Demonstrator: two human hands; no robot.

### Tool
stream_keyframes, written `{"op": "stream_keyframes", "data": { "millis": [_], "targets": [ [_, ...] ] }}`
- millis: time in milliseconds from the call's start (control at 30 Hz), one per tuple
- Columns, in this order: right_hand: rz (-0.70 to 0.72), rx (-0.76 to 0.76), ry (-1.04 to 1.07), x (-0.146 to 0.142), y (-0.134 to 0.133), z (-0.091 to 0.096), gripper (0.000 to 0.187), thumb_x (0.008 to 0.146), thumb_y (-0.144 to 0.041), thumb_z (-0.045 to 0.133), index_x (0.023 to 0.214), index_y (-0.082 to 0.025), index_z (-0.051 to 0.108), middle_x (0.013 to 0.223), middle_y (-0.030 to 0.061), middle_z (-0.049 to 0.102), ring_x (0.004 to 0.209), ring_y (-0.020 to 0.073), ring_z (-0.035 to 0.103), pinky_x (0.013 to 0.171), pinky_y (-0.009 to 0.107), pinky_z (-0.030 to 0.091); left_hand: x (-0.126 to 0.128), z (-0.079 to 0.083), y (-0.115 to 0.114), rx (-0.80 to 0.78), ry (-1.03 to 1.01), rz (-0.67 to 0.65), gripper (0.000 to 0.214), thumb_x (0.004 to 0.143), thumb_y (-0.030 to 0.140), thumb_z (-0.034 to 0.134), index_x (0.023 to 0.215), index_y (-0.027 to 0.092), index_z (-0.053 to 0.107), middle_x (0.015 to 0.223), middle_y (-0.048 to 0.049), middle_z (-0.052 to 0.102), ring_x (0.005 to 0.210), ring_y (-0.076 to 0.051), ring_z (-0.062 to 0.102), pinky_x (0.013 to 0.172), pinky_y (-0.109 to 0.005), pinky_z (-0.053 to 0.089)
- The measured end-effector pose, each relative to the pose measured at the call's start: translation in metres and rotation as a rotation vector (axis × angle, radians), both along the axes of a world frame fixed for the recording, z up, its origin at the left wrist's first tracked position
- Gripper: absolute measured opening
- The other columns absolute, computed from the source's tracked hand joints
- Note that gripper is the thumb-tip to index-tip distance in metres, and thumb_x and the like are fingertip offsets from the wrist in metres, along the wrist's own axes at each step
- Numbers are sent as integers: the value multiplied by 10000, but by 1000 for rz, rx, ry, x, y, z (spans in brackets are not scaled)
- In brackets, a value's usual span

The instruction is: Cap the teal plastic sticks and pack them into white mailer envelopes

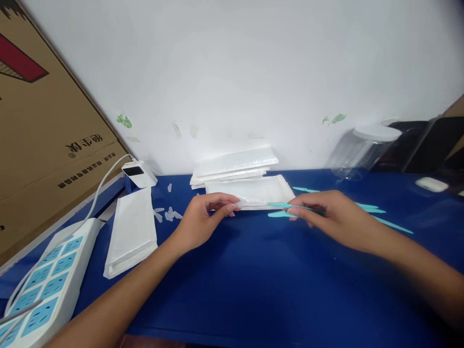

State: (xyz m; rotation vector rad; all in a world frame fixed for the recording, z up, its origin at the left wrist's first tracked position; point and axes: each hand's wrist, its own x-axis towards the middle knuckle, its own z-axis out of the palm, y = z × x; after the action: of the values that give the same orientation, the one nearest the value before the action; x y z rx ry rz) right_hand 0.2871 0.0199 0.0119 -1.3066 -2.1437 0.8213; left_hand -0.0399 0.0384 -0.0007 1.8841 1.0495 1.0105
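Observation:
My right hand (pixel 322 210) pinches a slim turquoise eyebrow razor (pixel 277 204), its narrow tip pointing left. A second turquoise razor (pixel 277 214) shows just below it, by the same fingers; whether it is held too I cannot tell. Thumb and forefinger of my left hand (pixel 210 210) are closed on a small translucent blade cover (pixel 238 205), partly hidden by the fingertips. A gap separates the cover from the razor tip. Behind both hands lies a white padded envelope (pixel 253 191). More turquoise razors (pixel 393 224) lie around my right hand, and several loose translucent covers (pixel 170 214) lie left of my left hand.
More white envelopes (pixel 235 162) are stacked against the wall. Another envelope (pixel 132 227) lies at left, near a power strip (pixel 54 285) and a small white device (pixel 139 174) with a cable. A clear jar (pixel 357 152) stands back right. A cardboard box (pixel 47 125) borders the left side.

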Motion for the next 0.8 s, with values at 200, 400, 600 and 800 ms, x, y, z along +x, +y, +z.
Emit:
{"op": "stream_keyframes", "data": {
  "millis": [200, 400, 600, 800],
  "targets": [
    [10, -41, 52, -19, -12, 5, 347, 980, -595, 652, 1038, -259, 719, 713, -7, 722, 531, 149, 537, 546, 284, 423, 11, -5, -11, -13, -64, 2, 228, 957, 374, 785, 1115, 213, 822, 988, -71, 855, 875, -238, 816, 817, -364, 677],
    [5, -42, 61, -19, -13, 1, 315, 974, -570, 673, 944, -256, 680, 720, -9, 726, 571, 151, 560, 549, 271, 389, 14, -5, -14, 7, -13, 25, 202, 942, 397, 799, 1043, 232, 853, 950, -54, 856, 860, -241, 815, 792, -366, 678],
    [16, -59, 58, -19, -13, -3, 285, 981, -557, 674, 952, -275, 695, 706, -14, 723, 599, 167, 562, 567, 287, 404, 19, 0, -20, 35, 17, -1, 164, 935, 380, 808, 1030, 260, 866, 972, -33, 858, 884, -236, 809, 803, -355, 660],
    [16, -48, 43, -21, -15, -4, 308, 973, -598, 663, 941, -296, 711, 765, 10, 779, 610, 198, 619, 546, 305, 413, 18, 0, -21, 155, 111, -32, 152, 958, 351, 784, 1064, 285, 870, 960, -32, 853, 818, -230, 786, 746, -360, 633]
  ]
}}
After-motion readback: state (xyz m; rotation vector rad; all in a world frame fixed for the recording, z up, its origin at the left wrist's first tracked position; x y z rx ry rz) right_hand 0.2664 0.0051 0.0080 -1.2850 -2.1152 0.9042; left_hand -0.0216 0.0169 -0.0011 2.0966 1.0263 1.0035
